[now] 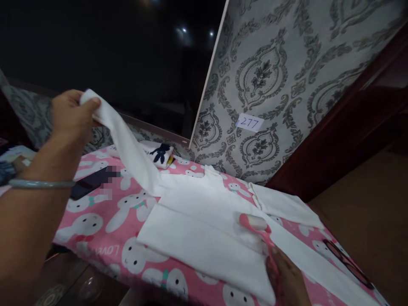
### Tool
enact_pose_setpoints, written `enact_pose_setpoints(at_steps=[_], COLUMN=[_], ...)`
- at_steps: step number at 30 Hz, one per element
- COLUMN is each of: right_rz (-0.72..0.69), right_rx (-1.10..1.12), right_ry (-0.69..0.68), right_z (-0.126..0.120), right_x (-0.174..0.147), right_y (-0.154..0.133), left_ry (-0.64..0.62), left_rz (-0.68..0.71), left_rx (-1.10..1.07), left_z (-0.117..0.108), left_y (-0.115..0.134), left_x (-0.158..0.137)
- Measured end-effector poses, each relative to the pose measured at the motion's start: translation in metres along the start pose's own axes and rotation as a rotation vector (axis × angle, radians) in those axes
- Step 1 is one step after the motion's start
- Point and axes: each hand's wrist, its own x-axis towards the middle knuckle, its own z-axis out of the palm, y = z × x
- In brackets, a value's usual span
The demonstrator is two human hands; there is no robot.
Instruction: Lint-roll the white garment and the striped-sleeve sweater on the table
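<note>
A white long-sleeved high-neck top [191, 195] lies spread on a pink cloth, its lower part folded up over the front. My left hand [72, 112] pinches the cuff of one sleeve and lifts it, so the sleeve slants up from the shoulder. In my right hand [287, 272] is the pink handle of a lint roller [256, 222]. Its pale roll is over the body of the top, near the other sleeve; whether it touches the fabric I cannot tell. That other sleeve stretches toward the lower right.
The pink rabbit-print cloth [134, 216] covers the table. A dark phone [89, 182] lies at left, a folded printed garment [161, 154] at the back. Another folded white garment [287, 206] and dark-framed glasses [347, 263] are at right. A large black screen [127, 55] stands behind.
</note>
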Motion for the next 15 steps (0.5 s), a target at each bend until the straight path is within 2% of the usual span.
enact_pose_setpoints(at_steps=[3, 6, 11, 13, 15], right_rz=[0.027, -0.026, -0.033, -0.031, -0.055], right_rx=[-0.131, -0.282, -0.405, -0.453, -0.492], right_ry=[-0.111, -0.359, -0.674, -0.73, -0.728], right_z=[0.02, 0.056, 0.143, 0.184, 0.227], right_x=[0.009, 0.024, 0.05, 0.063, 0.075], right_y=[-0.026, -0.047, -0.056, -0.054, -0.052], left_ry=[-0.086, -0.147, -0.329, -0.398, -0.462], left_rz=[0.05, 0.103, 0.111, 0.087, 0.075], left_rx=[0.126, 0.208, 0.348, 0.423, 0.52], left_z=[-0.006, -0.012, -0.019, -0.02, -0.021], left_y=[-0.016, -0.03, -0.055, -0.071, -0.092], left_x=[-0.005, -0.012, -0.051, -0.075, -0.101])
